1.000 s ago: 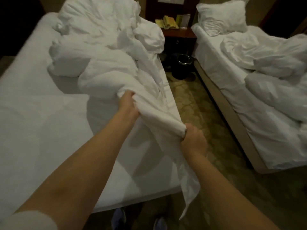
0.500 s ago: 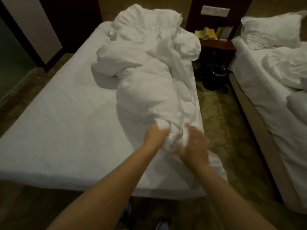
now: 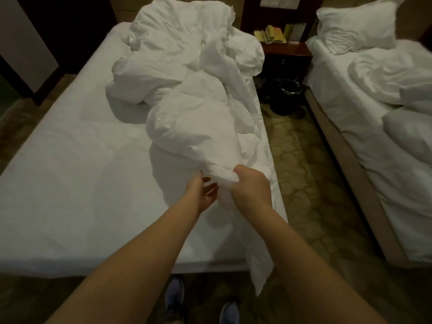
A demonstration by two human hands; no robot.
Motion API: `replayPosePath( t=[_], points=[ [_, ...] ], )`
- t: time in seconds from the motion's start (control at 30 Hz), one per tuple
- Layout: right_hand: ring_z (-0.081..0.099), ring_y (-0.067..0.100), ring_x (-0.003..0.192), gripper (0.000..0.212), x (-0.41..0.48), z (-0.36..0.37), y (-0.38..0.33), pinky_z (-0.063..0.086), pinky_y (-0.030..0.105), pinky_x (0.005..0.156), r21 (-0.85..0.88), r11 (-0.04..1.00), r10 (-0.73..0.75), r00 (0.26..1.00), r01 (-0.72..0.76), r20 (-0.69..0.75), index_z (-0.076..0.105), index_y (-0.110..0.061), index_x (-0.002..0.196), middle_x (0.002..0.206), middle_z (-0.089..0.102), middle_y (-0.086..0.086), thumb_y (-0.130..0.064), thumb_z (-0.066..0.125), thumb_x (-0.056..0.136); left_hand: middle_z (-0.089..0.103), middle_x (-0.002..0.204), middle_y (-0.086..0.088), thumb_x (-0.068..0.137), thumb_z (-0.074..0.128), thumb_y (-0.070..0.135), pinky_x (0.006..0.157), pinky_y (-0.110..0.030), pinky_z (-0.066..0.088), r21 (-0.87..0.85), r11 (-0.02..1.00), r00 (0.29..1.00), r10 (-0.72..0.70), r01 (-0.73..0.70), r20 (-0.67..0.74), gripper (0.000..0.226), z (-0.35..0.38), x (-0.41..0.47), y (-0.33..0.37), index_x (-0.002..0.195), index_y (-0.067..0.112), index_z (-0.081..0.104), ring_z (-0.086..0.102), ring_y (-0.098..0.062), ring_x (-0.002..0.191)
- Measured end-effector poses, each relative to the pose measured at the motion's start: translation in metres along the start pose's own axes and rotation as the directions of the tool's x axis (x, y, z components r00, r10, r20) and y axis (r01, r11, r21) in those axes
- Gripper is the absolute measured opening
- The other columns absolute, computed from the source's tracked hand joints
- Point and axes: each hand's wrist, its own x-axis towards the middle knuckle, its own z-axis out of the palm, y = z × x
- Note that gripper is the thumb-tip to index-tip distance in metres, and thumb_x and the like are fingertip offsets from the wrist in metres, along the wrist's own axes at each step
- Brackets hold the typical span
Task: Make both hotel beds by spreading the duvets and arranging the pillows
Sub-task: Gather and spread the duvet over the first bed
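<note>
A crumpled white duvet (image 3: 187,94) lies heaped along the right side of the left bed (image 3: 70,174), one corner hanging over the foot. My right hand (image 3: 251,187) grips a bunched end of that duvet near the bed's foot. Just to its left, my left hand (image 3: 203,191) is open, palm turned toward the cloth, fingers beside it. The right bed (image 3: 350,146) holds another rumpled duvet (image 3: 392,76) and a pillow (image 3: 360,26) at its head. No pillow on the left bed can be made out.
A dark nightstand (image 3: 287,57) with yellow items stands between the beds, and a black bin (image 3: 288,97) sits on the patterned carpet below it. The aisle (image 3: 304,183) between the beds is narrow. My shoes (image 3: 175,298) are at the bed's foot.
My left hand has let go of the duvet end and opened. My right hand has closed on the bunched cloth. The view shifted slightly left.
</note>
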Motion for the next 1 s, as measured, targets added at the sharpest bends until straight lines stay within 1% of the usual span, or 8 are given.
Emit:
replayPosePath(
  t=[0.17, 0.3, 0.47, 0.57, 0.67, 0.77, 0.83, 1.0],
  points=[
    [0.04, 0.004, 0.051, 0.016, -0.028, -0.018, 0.016, 0.024, 0.018, 0.046, 0.19, 0.981, -0.013, 0.984, 0.047, -0.176, 0.041, -0.014, 0.054, 0.049, 0.035, -0.011, -0.006, 0.034, 0.067, 0.071, 0.092, -0.009, 0.104, 0.018, 0.035, 0.068, -0.031, 0.055, -0.108, 0.994, 0.958, 0.06, -0.031, 0.28, 0.046, 0.035, 0.033, 0.038, 0.118, 0.009, 0.053, 0.069, -0.022, 0.081],
    [0.032, 0.009, 0.049, 0.013, -0.026, -0.029, 0.036, 0.02, 0.024, 0.047, 0.177, 0.984, 0.062, 0.972, -0.021, -0.229, 0.043, -0.006, 0.055, 0.049, 0.036, -0.008, 0.0, 0.036, 0.065, 0.031, 0.152, -0.008, 0.104, 0.014, 0.036, 0.109, -0.044, 0.032, 0.013, 0.996, 0.982, 0.084, -0.087, 0.166, 0.053, 0.051, 0.052, 0.048, 0.148, 0.01, 0.027, 0.032, -0.03, 0.138],
    [0.047, 0.024, 0.066, 0.02, -0.005, -0.012, 0.06, 0.029, 0.031, 0.056, -0.067, 0.989, 0.116, 0.981, -0.128, -0.155, 0.047, -0.012, 0.067, 0.068, 0.05, 0.003, 0.001, 0.042, 0.081, 0.059, 0.125, -0.007, 0.098, 0.042, 0.024, 0.09, -0.038, 0.05, -0.214, 0.943, 0.966, 0.239, -0.256, -0.1, 0.032, 0.011, 0.025, 0.061, 0.122, 0.008, 0.056, 0.055, -0.026, 0.112],
    [0.048, 0.022, 0.069, 0.025, 0.001, 0.009, 0.052, 0.03, 0.03, 0.057, -0.197, 0.979, 0.027, 0.993, -0.049, -0.113, 0.043, -0.02, 0.07, 0.074, 0.05, 0.0, -0.004, 0.038, 0.09, 0.059, 0.089, -0.008, 0.089, 0.052, 0.006, 0.054, -0.016, 0.045, 0.086, 0.837, 0.774, 0.535, -0.541, -0.339, 0.007, -0.008, -0.031, 0.091, 0.091, 0.004, 0.058, 0.052, -0.019, 0.085],
    [0.052, 0.023, 0.068, 0.022, 0.013, 0.017, 0.022, 0.039, 0.031, 0.059, -0.2, 0.977, -0.116, 0.975, 0.078, -0.187, 0.049, -0.018, 0.075, 0.077, 0.057, 0.003, -0.011, 0.04, 0.094, 0.064, 0.089, -0.01, 0.078, 0.056, 0.023, 0.065, -0.027, 0.047, 0.378, 0.535, 0.533, 0.837, -0.755, -0.121, 0.026, -0.015, -0.103, 0.109, 0.092, 0.003, 0.064, 0.055, -0.019, 0.081],
    [0.056, 0.028, 0.073, 0.018, 0.025, 0.015, -0.003, 0.038, 0.031, 0.061, -0.037, 0.99, -0.143, 0.978, 0.139, -0.153, 0.057, -0.014, 0.08, 0.084, 0.063, 0.008, -0.015, 0.043, 0.092, 0.065, 0.084, -0.015, 0.077, 0.052, 0.03, 0.065, -0.032, 0.043, 0.622, 0.175, 0.373, 0.905, -0.763, 0.203, 0.036, -0.026, -0.146, 0.087, 0.093, 0.001, 0.065, 0.056, -0.021, 0.075],
    [0.055, 0.024, 0.079, 0.013, 0.02, 0.016, -0.015, 0.04, 0.032, 0.066, 0.184, 0.971, -0.133, 0.986, 0.15, -0.102, 0.058, -0.018, 0.083, 0.087, 0.062, 0.005, -0.023, 0.046, 0.08, 0.067, 0.088, -0.015, 0.081, 0.049, 0.033, 0.069, -0.033, 0.043, 0.721, 0.087, 0.393, 0.88, -0.687, 0.268, 0.037, -0.036, -0.144, 0.066, 0.098, 0.004, 0.064, 0.059, -0.024, 0.08],
    [0.053, 0.015, 0.092, 0.038, 0.0, 0.016, -0.067, 0.044, 0.019, 0.083, 0.54, 0.778, -0.237, 0.946, 0.322, -0.223, 0.055, -0.018, 0.107, 0.103, 0.056, 0.001, -0.015, 0.049, 0.069, 0.067, 0.097, -0.015, 0.097, 0.044, 0.031, 0.074, -0.035, 0.042, 0.9, 0.095, 0.625, 0.75, -0.425, 0.216, 0.028, -0.062, -0.102, 0.002, 0.097, 0.007, 0.06, 0.06, -0.033, 0.091]
  ],
)
